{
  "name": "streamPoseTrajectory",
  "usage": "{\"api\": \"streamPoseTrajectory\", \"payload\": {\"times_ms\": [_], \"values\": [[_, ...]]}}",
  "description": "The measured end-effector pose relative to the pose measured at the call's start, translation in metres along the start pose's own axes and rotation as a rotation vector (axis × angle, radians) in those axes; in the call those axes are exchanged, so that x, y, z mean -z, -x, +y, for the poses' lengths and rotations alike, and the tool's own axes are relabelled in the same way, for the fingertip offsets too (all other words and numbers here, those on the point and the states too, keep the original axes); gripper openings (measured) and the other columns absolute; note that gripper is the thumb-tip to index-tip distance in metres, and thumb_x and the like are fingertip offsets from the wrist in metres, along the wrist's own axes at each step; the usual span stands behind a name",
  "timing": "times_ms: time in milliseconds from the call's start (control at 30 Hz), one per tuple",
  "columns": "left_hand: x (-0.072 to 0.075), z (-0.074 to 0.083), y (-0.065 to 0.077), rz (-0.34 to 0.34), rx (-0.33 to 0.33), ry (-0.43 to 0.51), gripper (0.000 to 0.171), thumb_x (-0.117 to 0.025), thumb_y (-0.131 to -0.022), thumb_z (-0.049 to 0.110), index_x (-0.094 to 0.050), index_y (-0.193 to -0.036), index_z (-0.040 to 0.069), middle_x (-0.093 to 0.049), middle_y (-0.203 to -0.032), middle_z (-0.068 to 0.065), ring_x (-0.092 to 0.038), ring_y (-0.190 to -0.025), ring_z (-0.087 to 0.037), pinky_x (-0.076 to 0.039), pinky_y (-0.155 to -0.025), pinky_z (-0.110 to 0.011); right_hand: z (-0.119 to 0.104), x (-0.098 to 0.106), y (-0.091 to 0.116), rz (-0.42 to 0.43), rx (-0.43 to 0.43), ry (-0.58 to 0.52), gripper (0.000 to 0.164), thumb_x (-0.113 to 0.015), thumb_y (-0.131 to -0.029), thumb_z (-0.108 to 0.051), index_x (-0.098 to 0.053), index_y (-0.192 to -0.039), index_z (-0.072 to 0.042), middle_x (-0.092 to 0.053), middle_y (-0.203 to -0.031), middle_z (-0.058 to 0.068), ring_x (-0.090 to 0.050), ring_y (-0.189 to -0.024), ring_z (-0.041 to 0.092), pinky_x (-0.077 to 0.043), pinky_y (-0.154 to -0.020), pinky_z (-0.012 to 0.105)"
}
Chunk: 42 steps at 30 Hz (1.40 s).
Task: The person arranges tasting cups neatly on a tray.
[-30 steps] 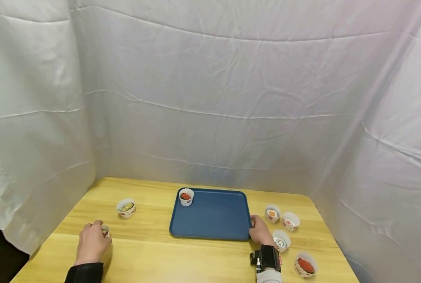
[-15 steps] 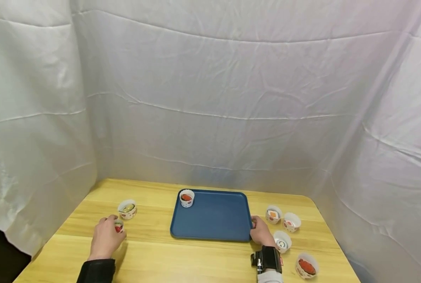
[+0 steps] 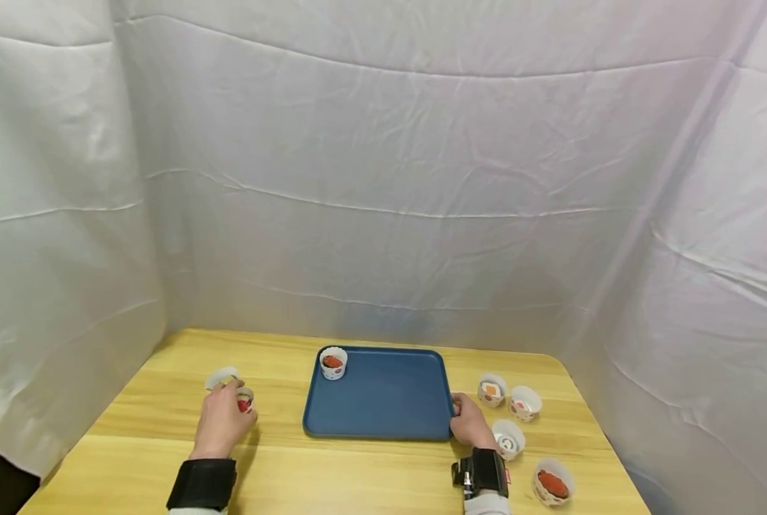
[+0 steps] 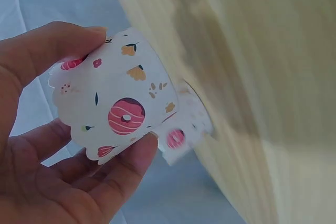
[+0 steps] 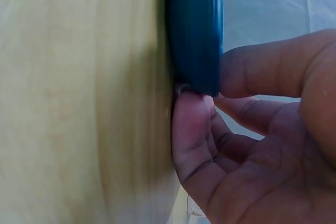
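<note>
My left hand (image 3: 221,420) grips a white paper baking cup (image 4: 113,93) printed with doughnuts, thumb on one side and fingers on the other. Something red and green shows inside it in the head view. Just behind the hand stands a second paper cup (image 3: 220,377), partly hidden by it. At the right end of the blue tray (image 3: 377,400), my right hand (image 3: 470,423) pinches the near corner. In the right wrist view the thumb lies over the tray rim (image 5: 202,35) and a finger is tucked under it. A paper cup with red food (image 3: 333,363) sits in the tray's far left corner.
Right of the tray stand several paper cups: one with an orange-and-white piece (image 3: 491,390), one beside it (image 3: 525,404), one near my right wrist (image 3: 509,439) and one with red food (image 3: 554,483). White cloth (image 3: 383,179) hangs behind the wooden table (image 3: 332,472).
My left hand has carried the cup rightward and away from me, past the front of the standing cup. My right hand keeps its hold on the tray, which stays in place.
</note>
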<state>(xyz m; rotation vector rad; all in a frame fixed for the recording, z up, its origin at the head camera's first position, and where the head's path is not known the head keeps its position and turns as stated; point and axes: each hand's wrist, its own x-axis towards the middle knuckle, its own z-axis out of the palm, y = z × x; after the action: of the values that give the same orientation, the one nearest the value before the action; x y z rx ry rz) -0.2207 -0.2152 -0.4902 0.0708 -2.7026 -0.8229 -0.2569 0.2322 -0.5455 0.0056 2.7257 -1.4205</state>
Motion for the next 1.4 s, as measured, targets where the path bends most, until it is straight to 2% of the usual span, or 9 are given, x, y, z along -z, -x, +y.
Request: {"api": "streamPoseTrajectory", "payload": {"times_ms": [167, 300, 467, 700, 967, 1133, 1400], "values": [[-0.012, 0.018, -0.006, -0.002, -0.032, 0.024, 0.051, -0.078, -0.075, 0.000, -0.059, -0.120, -0.018, -0.059, -0.109, -0.038, -0.062, -0.093, -0.047, -0.055, -0.077, -0.056, 0.002, 0.001, 0.001, 0.003, -0.003, 0.005, 0.057, -0.042, -0.087, 0.013, -0.041, -0.143, 0.015, -0.042, -0.084, 0.008, -0.032, -0.066, 0.019, -0.028, -0.061, 0.032], [-0.021, 0.031, -0.011, -0.009, -0.049, 0.033, 0.052, -0.080, -0.074, -0.001, -0.060, -0.119, -0.017, -0.060, -0.107, -0.037, -0.062, -0.092, -0.046, -0.055, -0.080, -0.057, 0.004, 0.001, 0.002, 0.003, 0.005, 0.008, 0.055, -0.042, -0.088, 0.012, -0.041, -0.143, 0.016, -0.042, -0.086, 0.011, -0.034, -0.068, 0.020, -0.029, -0.062, 0.033], [-0.032, 0.043, -0.016, -0.005, -0.070, 0.044, 0.052, -0.081, -0.073, 0.000, -0.060, -0.117, -0.016, -0.060, -0.105, -0.036, -0.062, -0.090, -0.046, -0.055, -0.080, -0.057, 0.003, 0.001, 0.001, 0.013, 0.012, 0.024, 0.053, -0.042, -0.089, 0.011, -0.043, -0.142, 0.015, -0.044, -0.089, 0.015, -0.040, -0.076, 0.022, -0.031, -0.068, 0.036], [-0.045, 0.057, -0.022, -0.015, -0.088, 0.060, 0.050, -0.082, -0.074, 0.001, -0.062, -0.117, -0.014, -0.061, -0.104, -0.033, -0.062, -0.088, -0.043, -0.057, -0.079, -0.057, -0.002, 0.000, 0.003, 0.024, -0.002, 0.036, 0.056, -0.045, -0.086, 0.013, -0.044, -0.142, 0.014, -0.048, -0.092, 0.012, -0.046, -0.083, 0.025, -0.033, -0.071, 0.037], [-0.058, 0.073, -0.031, -0.042, -0.103, 0.072, 0.054, -0.086, -0.074, 0.003, -0.061, -0.120, -0.013, -0.060, -0.108, -0.033, -0.062, -0.092, -0.042, -0.057, -0.084, -0.057, -0.003, -0.001, 0.001, 0.032, 0.016, 0.017, 0.054, -0.046, -0.089, 0.011, -0.044, -0.143, 0.013, -0.045, -0.090, 0.013, -0.043, -0.078, 0.022, -0.032, -0.066, 0.034], [-0.064, 0.079, -0.033, -0.060, -0.097, 0.081, 0.056, -0.086, -0.074, 0.003, -0.061, -0.121, -0.013, -0.061, -0.109, -0.031, -0.061, -0.093, -0.041, -0.057, -0.087, -0.057, -0.005, 0.000, 0.000, 0.039, 0.023, 0.032, 0.056, -0.047, -0.087, 0.012, -0.045, -0.143, 0.013, -0.048, -0.094, 0.012, -0.046, -0.085, 0.025, -0.034, -0.071, 0.037], [-0.073, 0.087, -0.034, -0.065, -0.118, 0.095, 0.055, -0.087, -0.074, 0.003, -0.061, -0.120, -0.014, -0.061, -0.106, -0.029, -0.062, -0.091, -0.039, -0.057, -0.088, -0.055, -0.004, -0.001, 0.000, 0.039, 0.025, 0.020, 0.056, -0.048, -0.086, 0.013, -0.045, -0.142, 0.013, -0.047, -0.092, 0.012, -0.045, -0.084, 0.024, -0.033, -0.073, 0.039]]}}
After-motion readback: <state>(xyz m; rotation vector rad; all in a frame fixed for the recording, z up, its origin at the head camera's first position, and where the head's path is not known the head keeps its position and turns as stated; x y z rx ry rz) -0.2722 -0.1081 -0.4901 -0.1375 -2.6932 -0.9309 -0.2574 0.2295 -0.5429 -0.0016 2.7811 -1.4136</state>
